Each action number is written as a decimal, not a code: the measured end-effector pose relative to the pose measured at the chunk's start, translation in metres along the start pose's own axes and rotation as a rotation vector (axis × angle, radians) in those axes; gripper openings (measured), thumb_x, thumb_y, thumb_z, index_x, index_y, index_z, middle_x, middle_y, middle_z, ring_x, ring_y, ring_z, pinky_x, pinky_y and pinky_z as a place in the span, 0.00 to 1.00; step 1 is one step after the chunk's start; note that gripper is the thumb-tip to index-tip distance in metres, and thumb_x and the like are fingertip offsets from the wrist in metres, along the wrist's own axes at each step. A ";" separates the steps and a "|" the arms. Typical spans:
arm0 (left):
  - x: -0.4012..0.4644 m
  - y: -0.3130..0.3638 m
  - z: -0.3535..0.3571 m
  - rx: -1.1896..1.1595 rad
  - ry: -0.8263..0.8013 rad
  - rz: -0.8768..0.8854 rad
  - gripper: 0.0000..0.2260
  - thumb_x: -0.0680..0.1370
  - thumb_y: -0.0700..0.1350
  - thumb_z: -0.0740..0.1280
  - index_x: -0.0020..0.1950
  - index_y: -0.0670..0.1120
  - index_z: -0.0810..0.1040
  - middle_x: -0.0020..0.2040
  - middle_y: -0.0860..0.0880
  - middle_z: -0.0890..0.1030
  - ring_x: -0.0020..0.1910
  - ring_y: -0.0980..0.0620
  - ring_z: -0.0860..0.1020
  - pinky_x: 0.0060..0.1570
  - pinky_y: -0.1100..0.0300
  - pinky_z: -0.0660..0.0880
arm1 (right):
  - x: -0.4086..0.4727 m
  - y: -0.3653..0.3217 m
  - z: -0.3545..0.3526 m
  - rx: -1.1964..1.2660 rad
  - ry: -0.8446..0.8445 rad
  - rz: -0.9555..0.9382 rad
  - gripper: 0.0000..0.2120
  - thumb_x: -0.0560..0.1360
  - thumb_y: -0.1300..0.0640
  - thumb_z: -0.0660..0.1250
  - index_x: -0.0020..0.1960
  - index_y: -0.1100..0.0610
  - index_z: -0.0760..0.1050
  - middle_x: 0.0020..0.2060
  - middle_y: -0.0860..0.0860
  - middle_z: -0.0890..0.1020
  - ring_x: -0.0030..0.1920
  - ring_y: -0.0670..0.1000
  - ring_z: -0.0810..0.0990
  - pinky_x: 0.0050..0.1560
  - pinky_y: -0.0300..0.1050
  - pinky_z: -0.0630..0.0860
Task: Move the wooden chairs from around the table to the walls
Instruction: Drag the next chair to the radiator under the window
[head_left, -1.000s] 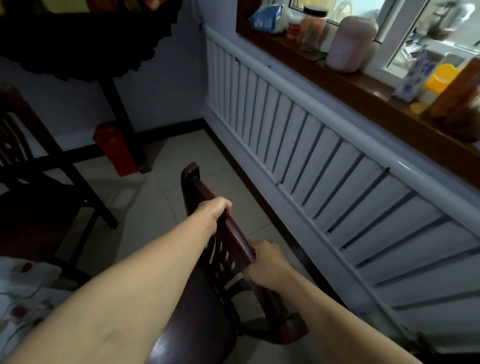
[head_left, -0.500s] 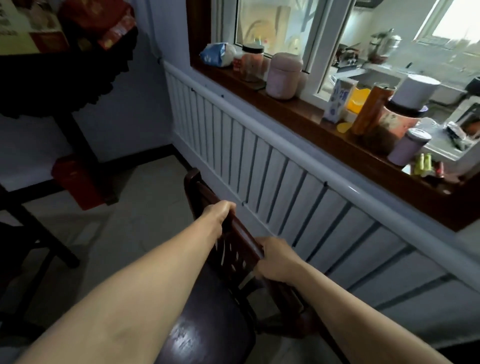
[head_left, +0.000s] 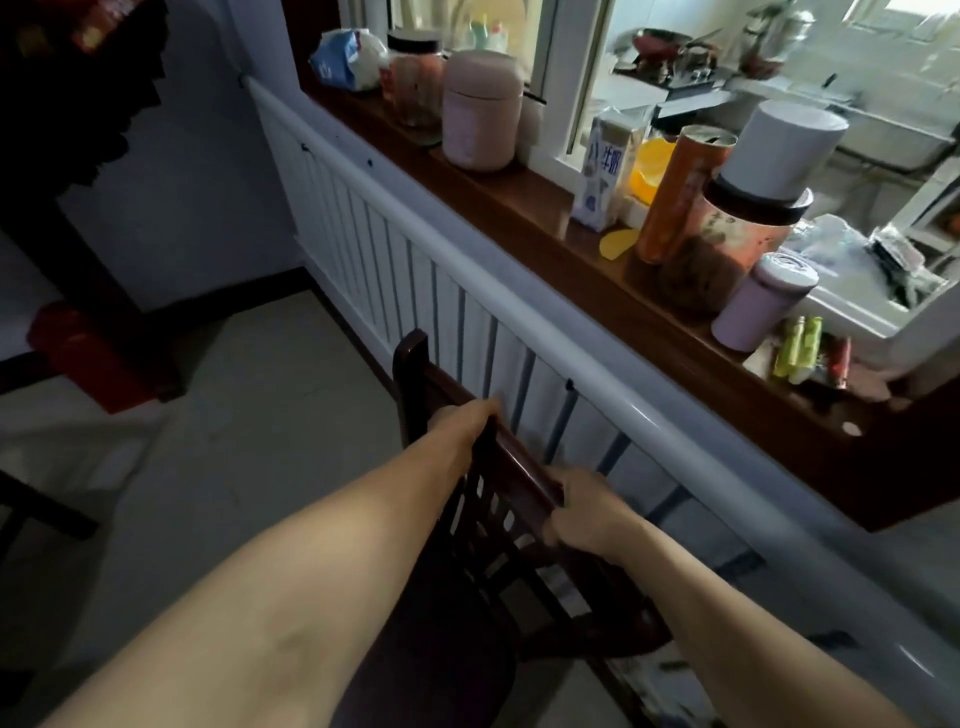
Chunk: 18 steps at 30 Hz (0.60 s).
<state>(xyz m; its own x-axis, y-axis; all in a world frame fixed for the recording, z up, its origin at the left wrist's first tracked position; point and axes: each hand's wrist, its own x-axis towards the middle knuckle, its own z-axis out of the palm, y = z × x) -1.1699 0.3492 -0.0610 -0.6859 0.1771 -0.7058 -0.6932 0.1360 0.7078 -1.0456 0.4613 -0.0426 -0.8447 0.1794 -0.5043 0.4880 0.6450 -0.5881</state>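
Observation:
A dark red-brown wooden chair (head_left: 415, 364) stands in front of me with its back close against the white slatted radiator cover (head_left: 395, 260) under the window wall. My left hand (head_left: 462, 421) grips the top rail of the chair back near its far end. My right hand (head_left: 587, 514) grips the same rail nearer to me. The dark seat shows below my forearms. The chair's legs are hidden.
A brown windowsill (head_left: 524, 208) above the radiator cover holds several jars, cans and cartons. A red box (head_left: 78, 348) sits on the tiled floor by the far wall, beside a dark table leg. Bare tiles (head_left: 249, 415) lie to the left of the chair.
The chair and both hands have moved closer to the radiator cover. My view has swung up and right, so the second chair and flowered cloth at the left are out of sight.

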 end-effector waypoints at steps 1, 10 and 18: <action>0.005 0.002 0.004 -0.002 0.007 -0.001 0.28 0.70 0.43 0.70 0.67 0.34 0.70 0.59 0.36 0.78 0.43 0.44 0.79 0.38 0.56 0.78 | 0.005 0.003 -0.004 0.006 -0.003 0.002 0.18 0.63 0.64 0.67 0.51 0.52 0.78 0.42 0.54 0.83 0.43 0.54 0.82 0.46 0.48 0.81; 0.029 0.011 0.029 0.005 -0.002 -0.009 0.27 0.69 0.42 0.70 0.66 0.34 0.70 0.58 0.36 0.78 0.43 0.43 0.79 0.36 0.56 0.78 | 0.034 0.017 -0.024 -0.005 -0.019 0.009 0.16 0.66 0.64 0.65 0.52 0.51 0.77 0.39 0.53 0.82 0.42 0.53 0.81 0.44 0.45 0.79; 0.042 0.017 0.045 -0.020 -0.015 -0.013 0.27 0.70 0.43 0.72 0.66 0.36 0.69 0.54 0.38 0.78 0.46 0.43 0.79 0.42 0.54 0.78 | 0.050 0.019 -0.040 -0.095 -0.010 -0.020 0.15 0.71 0.65 0.66 0.58 0.58 0.75 0.44 0.54 0.79 0.45 0.54 0.79 0.46 0.42 0.74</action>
<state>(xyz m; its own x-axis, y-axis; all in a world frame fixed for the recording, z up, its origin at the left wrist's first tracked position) -1.1999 0.4030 -0.0772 -0.6731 0.1904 -0.7147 -0.7068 0.1191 0.6973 -1.0873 0.5117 -0.0538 -0.8516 0.1583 -0.4997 0.4474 0.7161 -0.5358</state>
